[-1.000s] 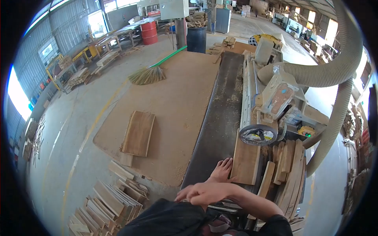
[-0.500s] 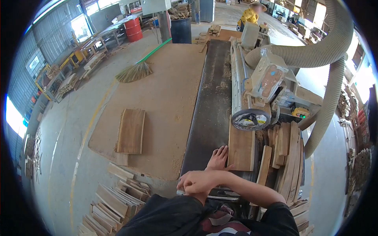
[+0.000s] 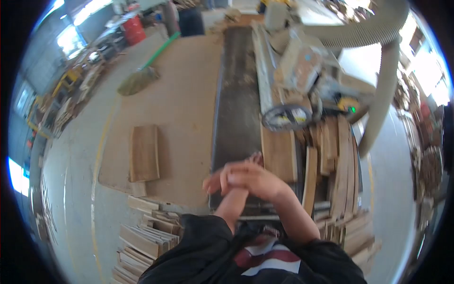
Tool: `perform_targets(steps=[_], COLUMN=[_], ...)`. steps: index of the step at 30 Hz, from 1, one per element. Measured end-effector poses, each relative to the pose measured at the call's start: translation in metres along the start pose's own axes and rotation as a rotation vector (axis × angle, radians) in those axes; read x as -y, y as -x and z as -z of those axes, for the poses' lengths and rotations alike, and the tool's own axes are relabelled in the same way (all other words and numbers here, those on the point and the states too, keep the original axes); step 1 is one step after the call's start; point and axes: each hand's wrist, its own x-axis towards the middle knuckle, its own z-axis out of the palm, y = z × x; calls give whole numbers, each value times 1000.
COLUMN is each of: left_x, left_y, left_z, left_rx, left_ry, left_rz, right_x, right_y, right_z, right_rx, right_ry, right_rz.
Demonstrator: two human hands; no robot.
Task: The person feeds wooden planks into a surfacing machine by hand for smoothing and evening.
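Note:
A wooden board (image 3: 279,156) lies on the right side of the dark conveyor belt (image 3: 235,94), its far end by the machine's handwheel (image 3: 286,117). My left hand (image 3: 256,158) is beside the board's left edge, mostly hidden behind my right hand; the fingertips that show look stretched out flat. My right hand (image 3: 248,179) crosses over my left wrist, blurred, with its fingers stretched to the left and nothing visible in them. Whether my left hand touches the board cannot be made out.
Narrow wood strips (image 3: 331,156) stand right of the board. A second board (image 3: 144,152) lies on the brown tabletop (image 3: 184,104), with a green-handled broom (image 3: 139,81) farther back. Wood pieces (image 3: 142,241) are stacked at lower left. A ribbed hose (image 3: 354,38) arches over the machine.
My right hand has moved up and right across my left wrist, its fingers straightening from a curl. The view has shifted, so the table and machine sit higher and farther left.

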Motion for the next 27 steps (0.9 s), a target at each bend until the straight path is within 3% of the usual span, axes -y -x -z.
perform_targets(steps=[5, 6, 8, 10, 15, 18, 27], left_x=[-35, -34, -37, -38, -34, -34, -34], left_y=[-34, -36, -34, -36, -35, -35, -34], left_z=[108, 103, 93, 95, 95, 94, 81], left_rx=[349, 369, 195, 239, 260, 212, 102], left_ry=[112, 135, 127, 136, 144, 158, 170], left_rz=[116, 99, 116, 117, 137, 129, 126], right_x=[-99, -125, -173, -203, -229, -240, -234], right_y=[60, 79, 119, 143, 140, 140, 133], right_z=[72, 96, 129, 149, 166, 170, 183], right_rx=[-971, -1096, -1232, -1454, -1464, -1476, -1434], right_ry=[-59, -161, -276, -570, -546, -405, -517], right_rz=[-253, -297, -347, -284, -330, -245, -184])
